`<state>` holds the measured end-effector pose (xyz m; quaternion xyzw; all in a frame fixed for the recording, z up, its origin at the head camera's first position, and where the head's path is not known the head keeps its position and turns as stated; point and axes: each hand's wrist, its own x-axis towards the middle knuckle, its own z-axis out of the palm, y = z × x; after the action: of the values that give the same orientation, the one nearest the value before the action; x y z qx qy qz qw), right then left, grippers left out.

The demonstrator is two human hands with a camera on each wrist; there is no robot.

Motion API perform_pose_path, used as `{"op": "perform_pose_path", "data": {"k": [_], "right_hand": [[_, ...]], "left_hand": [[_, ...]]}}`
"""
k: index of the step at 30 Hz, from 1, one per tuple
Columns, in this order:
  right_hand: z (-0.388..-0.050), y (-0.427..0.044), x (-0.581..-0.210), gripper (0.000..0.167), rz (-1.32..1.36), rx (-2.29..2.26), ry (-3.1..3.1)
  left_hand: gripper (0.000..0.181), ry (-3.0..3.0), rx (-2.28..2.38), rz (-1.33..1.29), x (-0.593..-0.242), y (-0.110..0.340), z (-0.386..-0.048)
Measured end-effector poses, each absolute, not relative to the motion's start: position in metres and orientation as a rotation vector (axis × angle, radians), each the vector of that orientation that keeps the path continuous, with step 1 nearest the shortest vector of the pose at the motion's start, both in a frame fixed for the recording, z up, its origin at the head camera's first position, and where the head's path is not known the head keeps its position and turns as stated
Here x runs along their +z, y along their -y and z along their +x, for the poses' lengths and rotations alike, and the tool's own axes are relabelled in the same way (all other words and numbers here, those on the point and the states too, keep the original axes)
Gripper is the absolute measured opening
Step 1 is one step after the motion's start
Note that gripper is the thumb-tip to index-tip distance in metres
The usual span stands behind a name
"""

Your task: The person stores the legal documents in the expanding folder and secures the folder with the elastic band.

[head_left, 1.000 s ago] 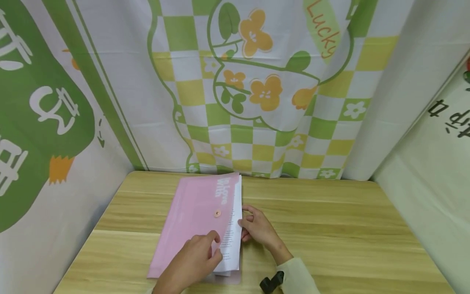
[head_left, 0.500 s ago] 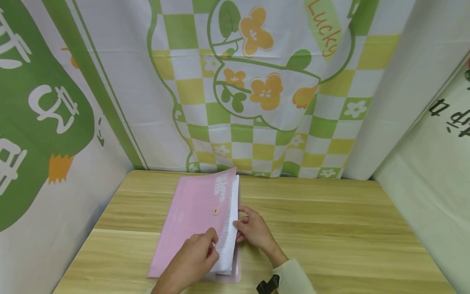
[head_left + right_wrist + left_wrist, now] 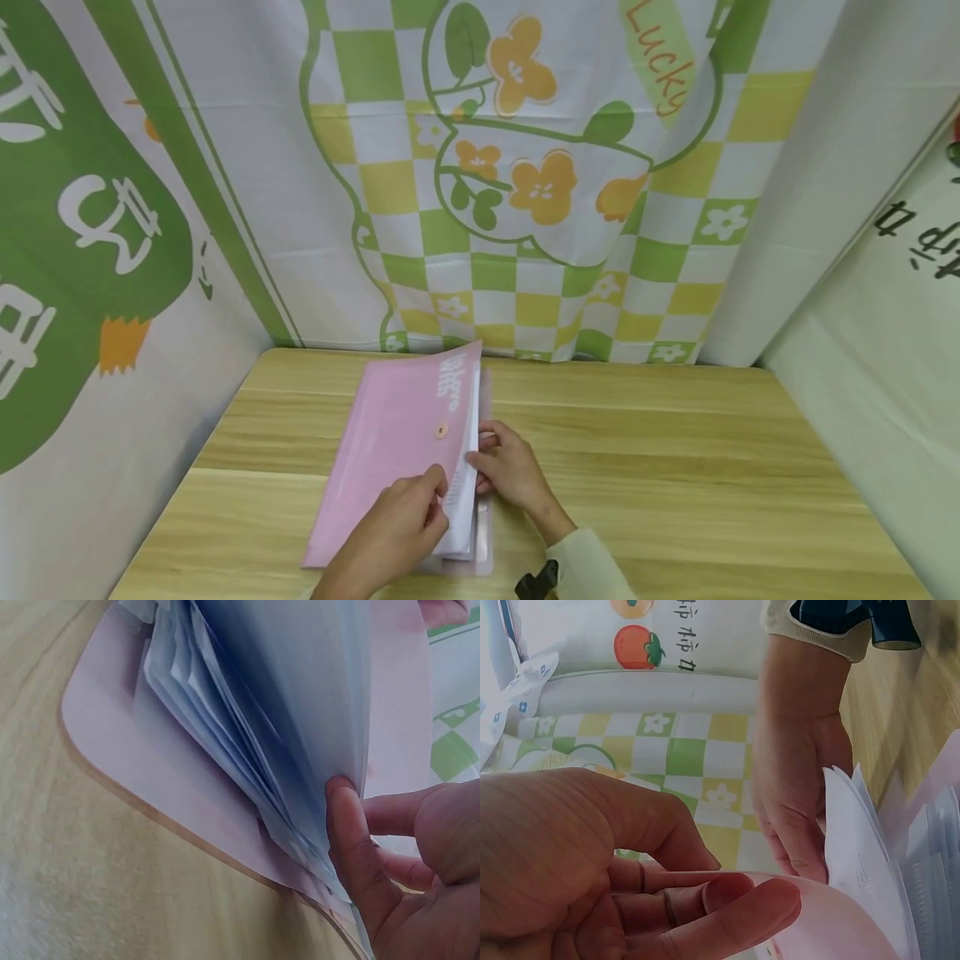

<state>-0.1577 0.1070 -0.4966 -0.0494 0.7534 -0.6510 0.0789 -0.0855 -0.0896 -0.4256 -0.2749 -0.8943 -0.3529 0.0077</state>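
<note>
A pink document folder (image 3: pixel 390 433) with white lettering and a round button lies on the table, its cover raised along the right side. My left hand (image 3: pixel 397 521) pinches the free edge of the cover; in the left wrist view the pink edge passes between thumb and fingers. My right hand (image 3: pixel 513 467) pinches the edge of a bundle of sheets (image 3: pixel 464 508) inside. The right wrist view shows its thumb on the near face of the sheets and the fingers behind. Several more sheets (image 3: pixel 225 735) stand fanned beneath, above the pink back cover (image 3: pixel 150 765).
The wooden table (image 3: pixel 675 467) extends to the right of the folder and a little to its left. A checkered curtain (image 3: pixel 517 208) hangs along the back edge, with printed cloth at both sides. A dark device (image 3: pixel 537 581) is strapped on the right wrist.
My right hand has moved left with the sheets, lifting and turning them toward the cover. More of the back cover shows on the right. The left hand has drawn the cover edge slightly leftward.
</note>
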Motion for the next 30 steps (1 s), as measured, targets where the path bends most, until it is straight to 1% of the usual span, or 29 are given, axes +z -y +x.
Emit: {"op": "perform_pose_path", "data": {"k": [9,21,30], "right_hand": [[-0.157,-0.103,-0.502,0.038,-0.098,-1.922,-2.281],[-0.155,-0.107,-0.502,0.035,-0.147,-1.857,-2.371],[-0.155,-0.114,-0.497,0.034,-0.137,-1.848,-2.253]], "left_hand": [[0.017,2.808,-1.145,-0.878,-0.43,0.086,-0.088],[0.015,2.877,-1.125,-0.923,-0.443,0.078,-0.09],[0.016,2.912,-1.104,-0.907,-0.45,0.074,-0.089]]}}
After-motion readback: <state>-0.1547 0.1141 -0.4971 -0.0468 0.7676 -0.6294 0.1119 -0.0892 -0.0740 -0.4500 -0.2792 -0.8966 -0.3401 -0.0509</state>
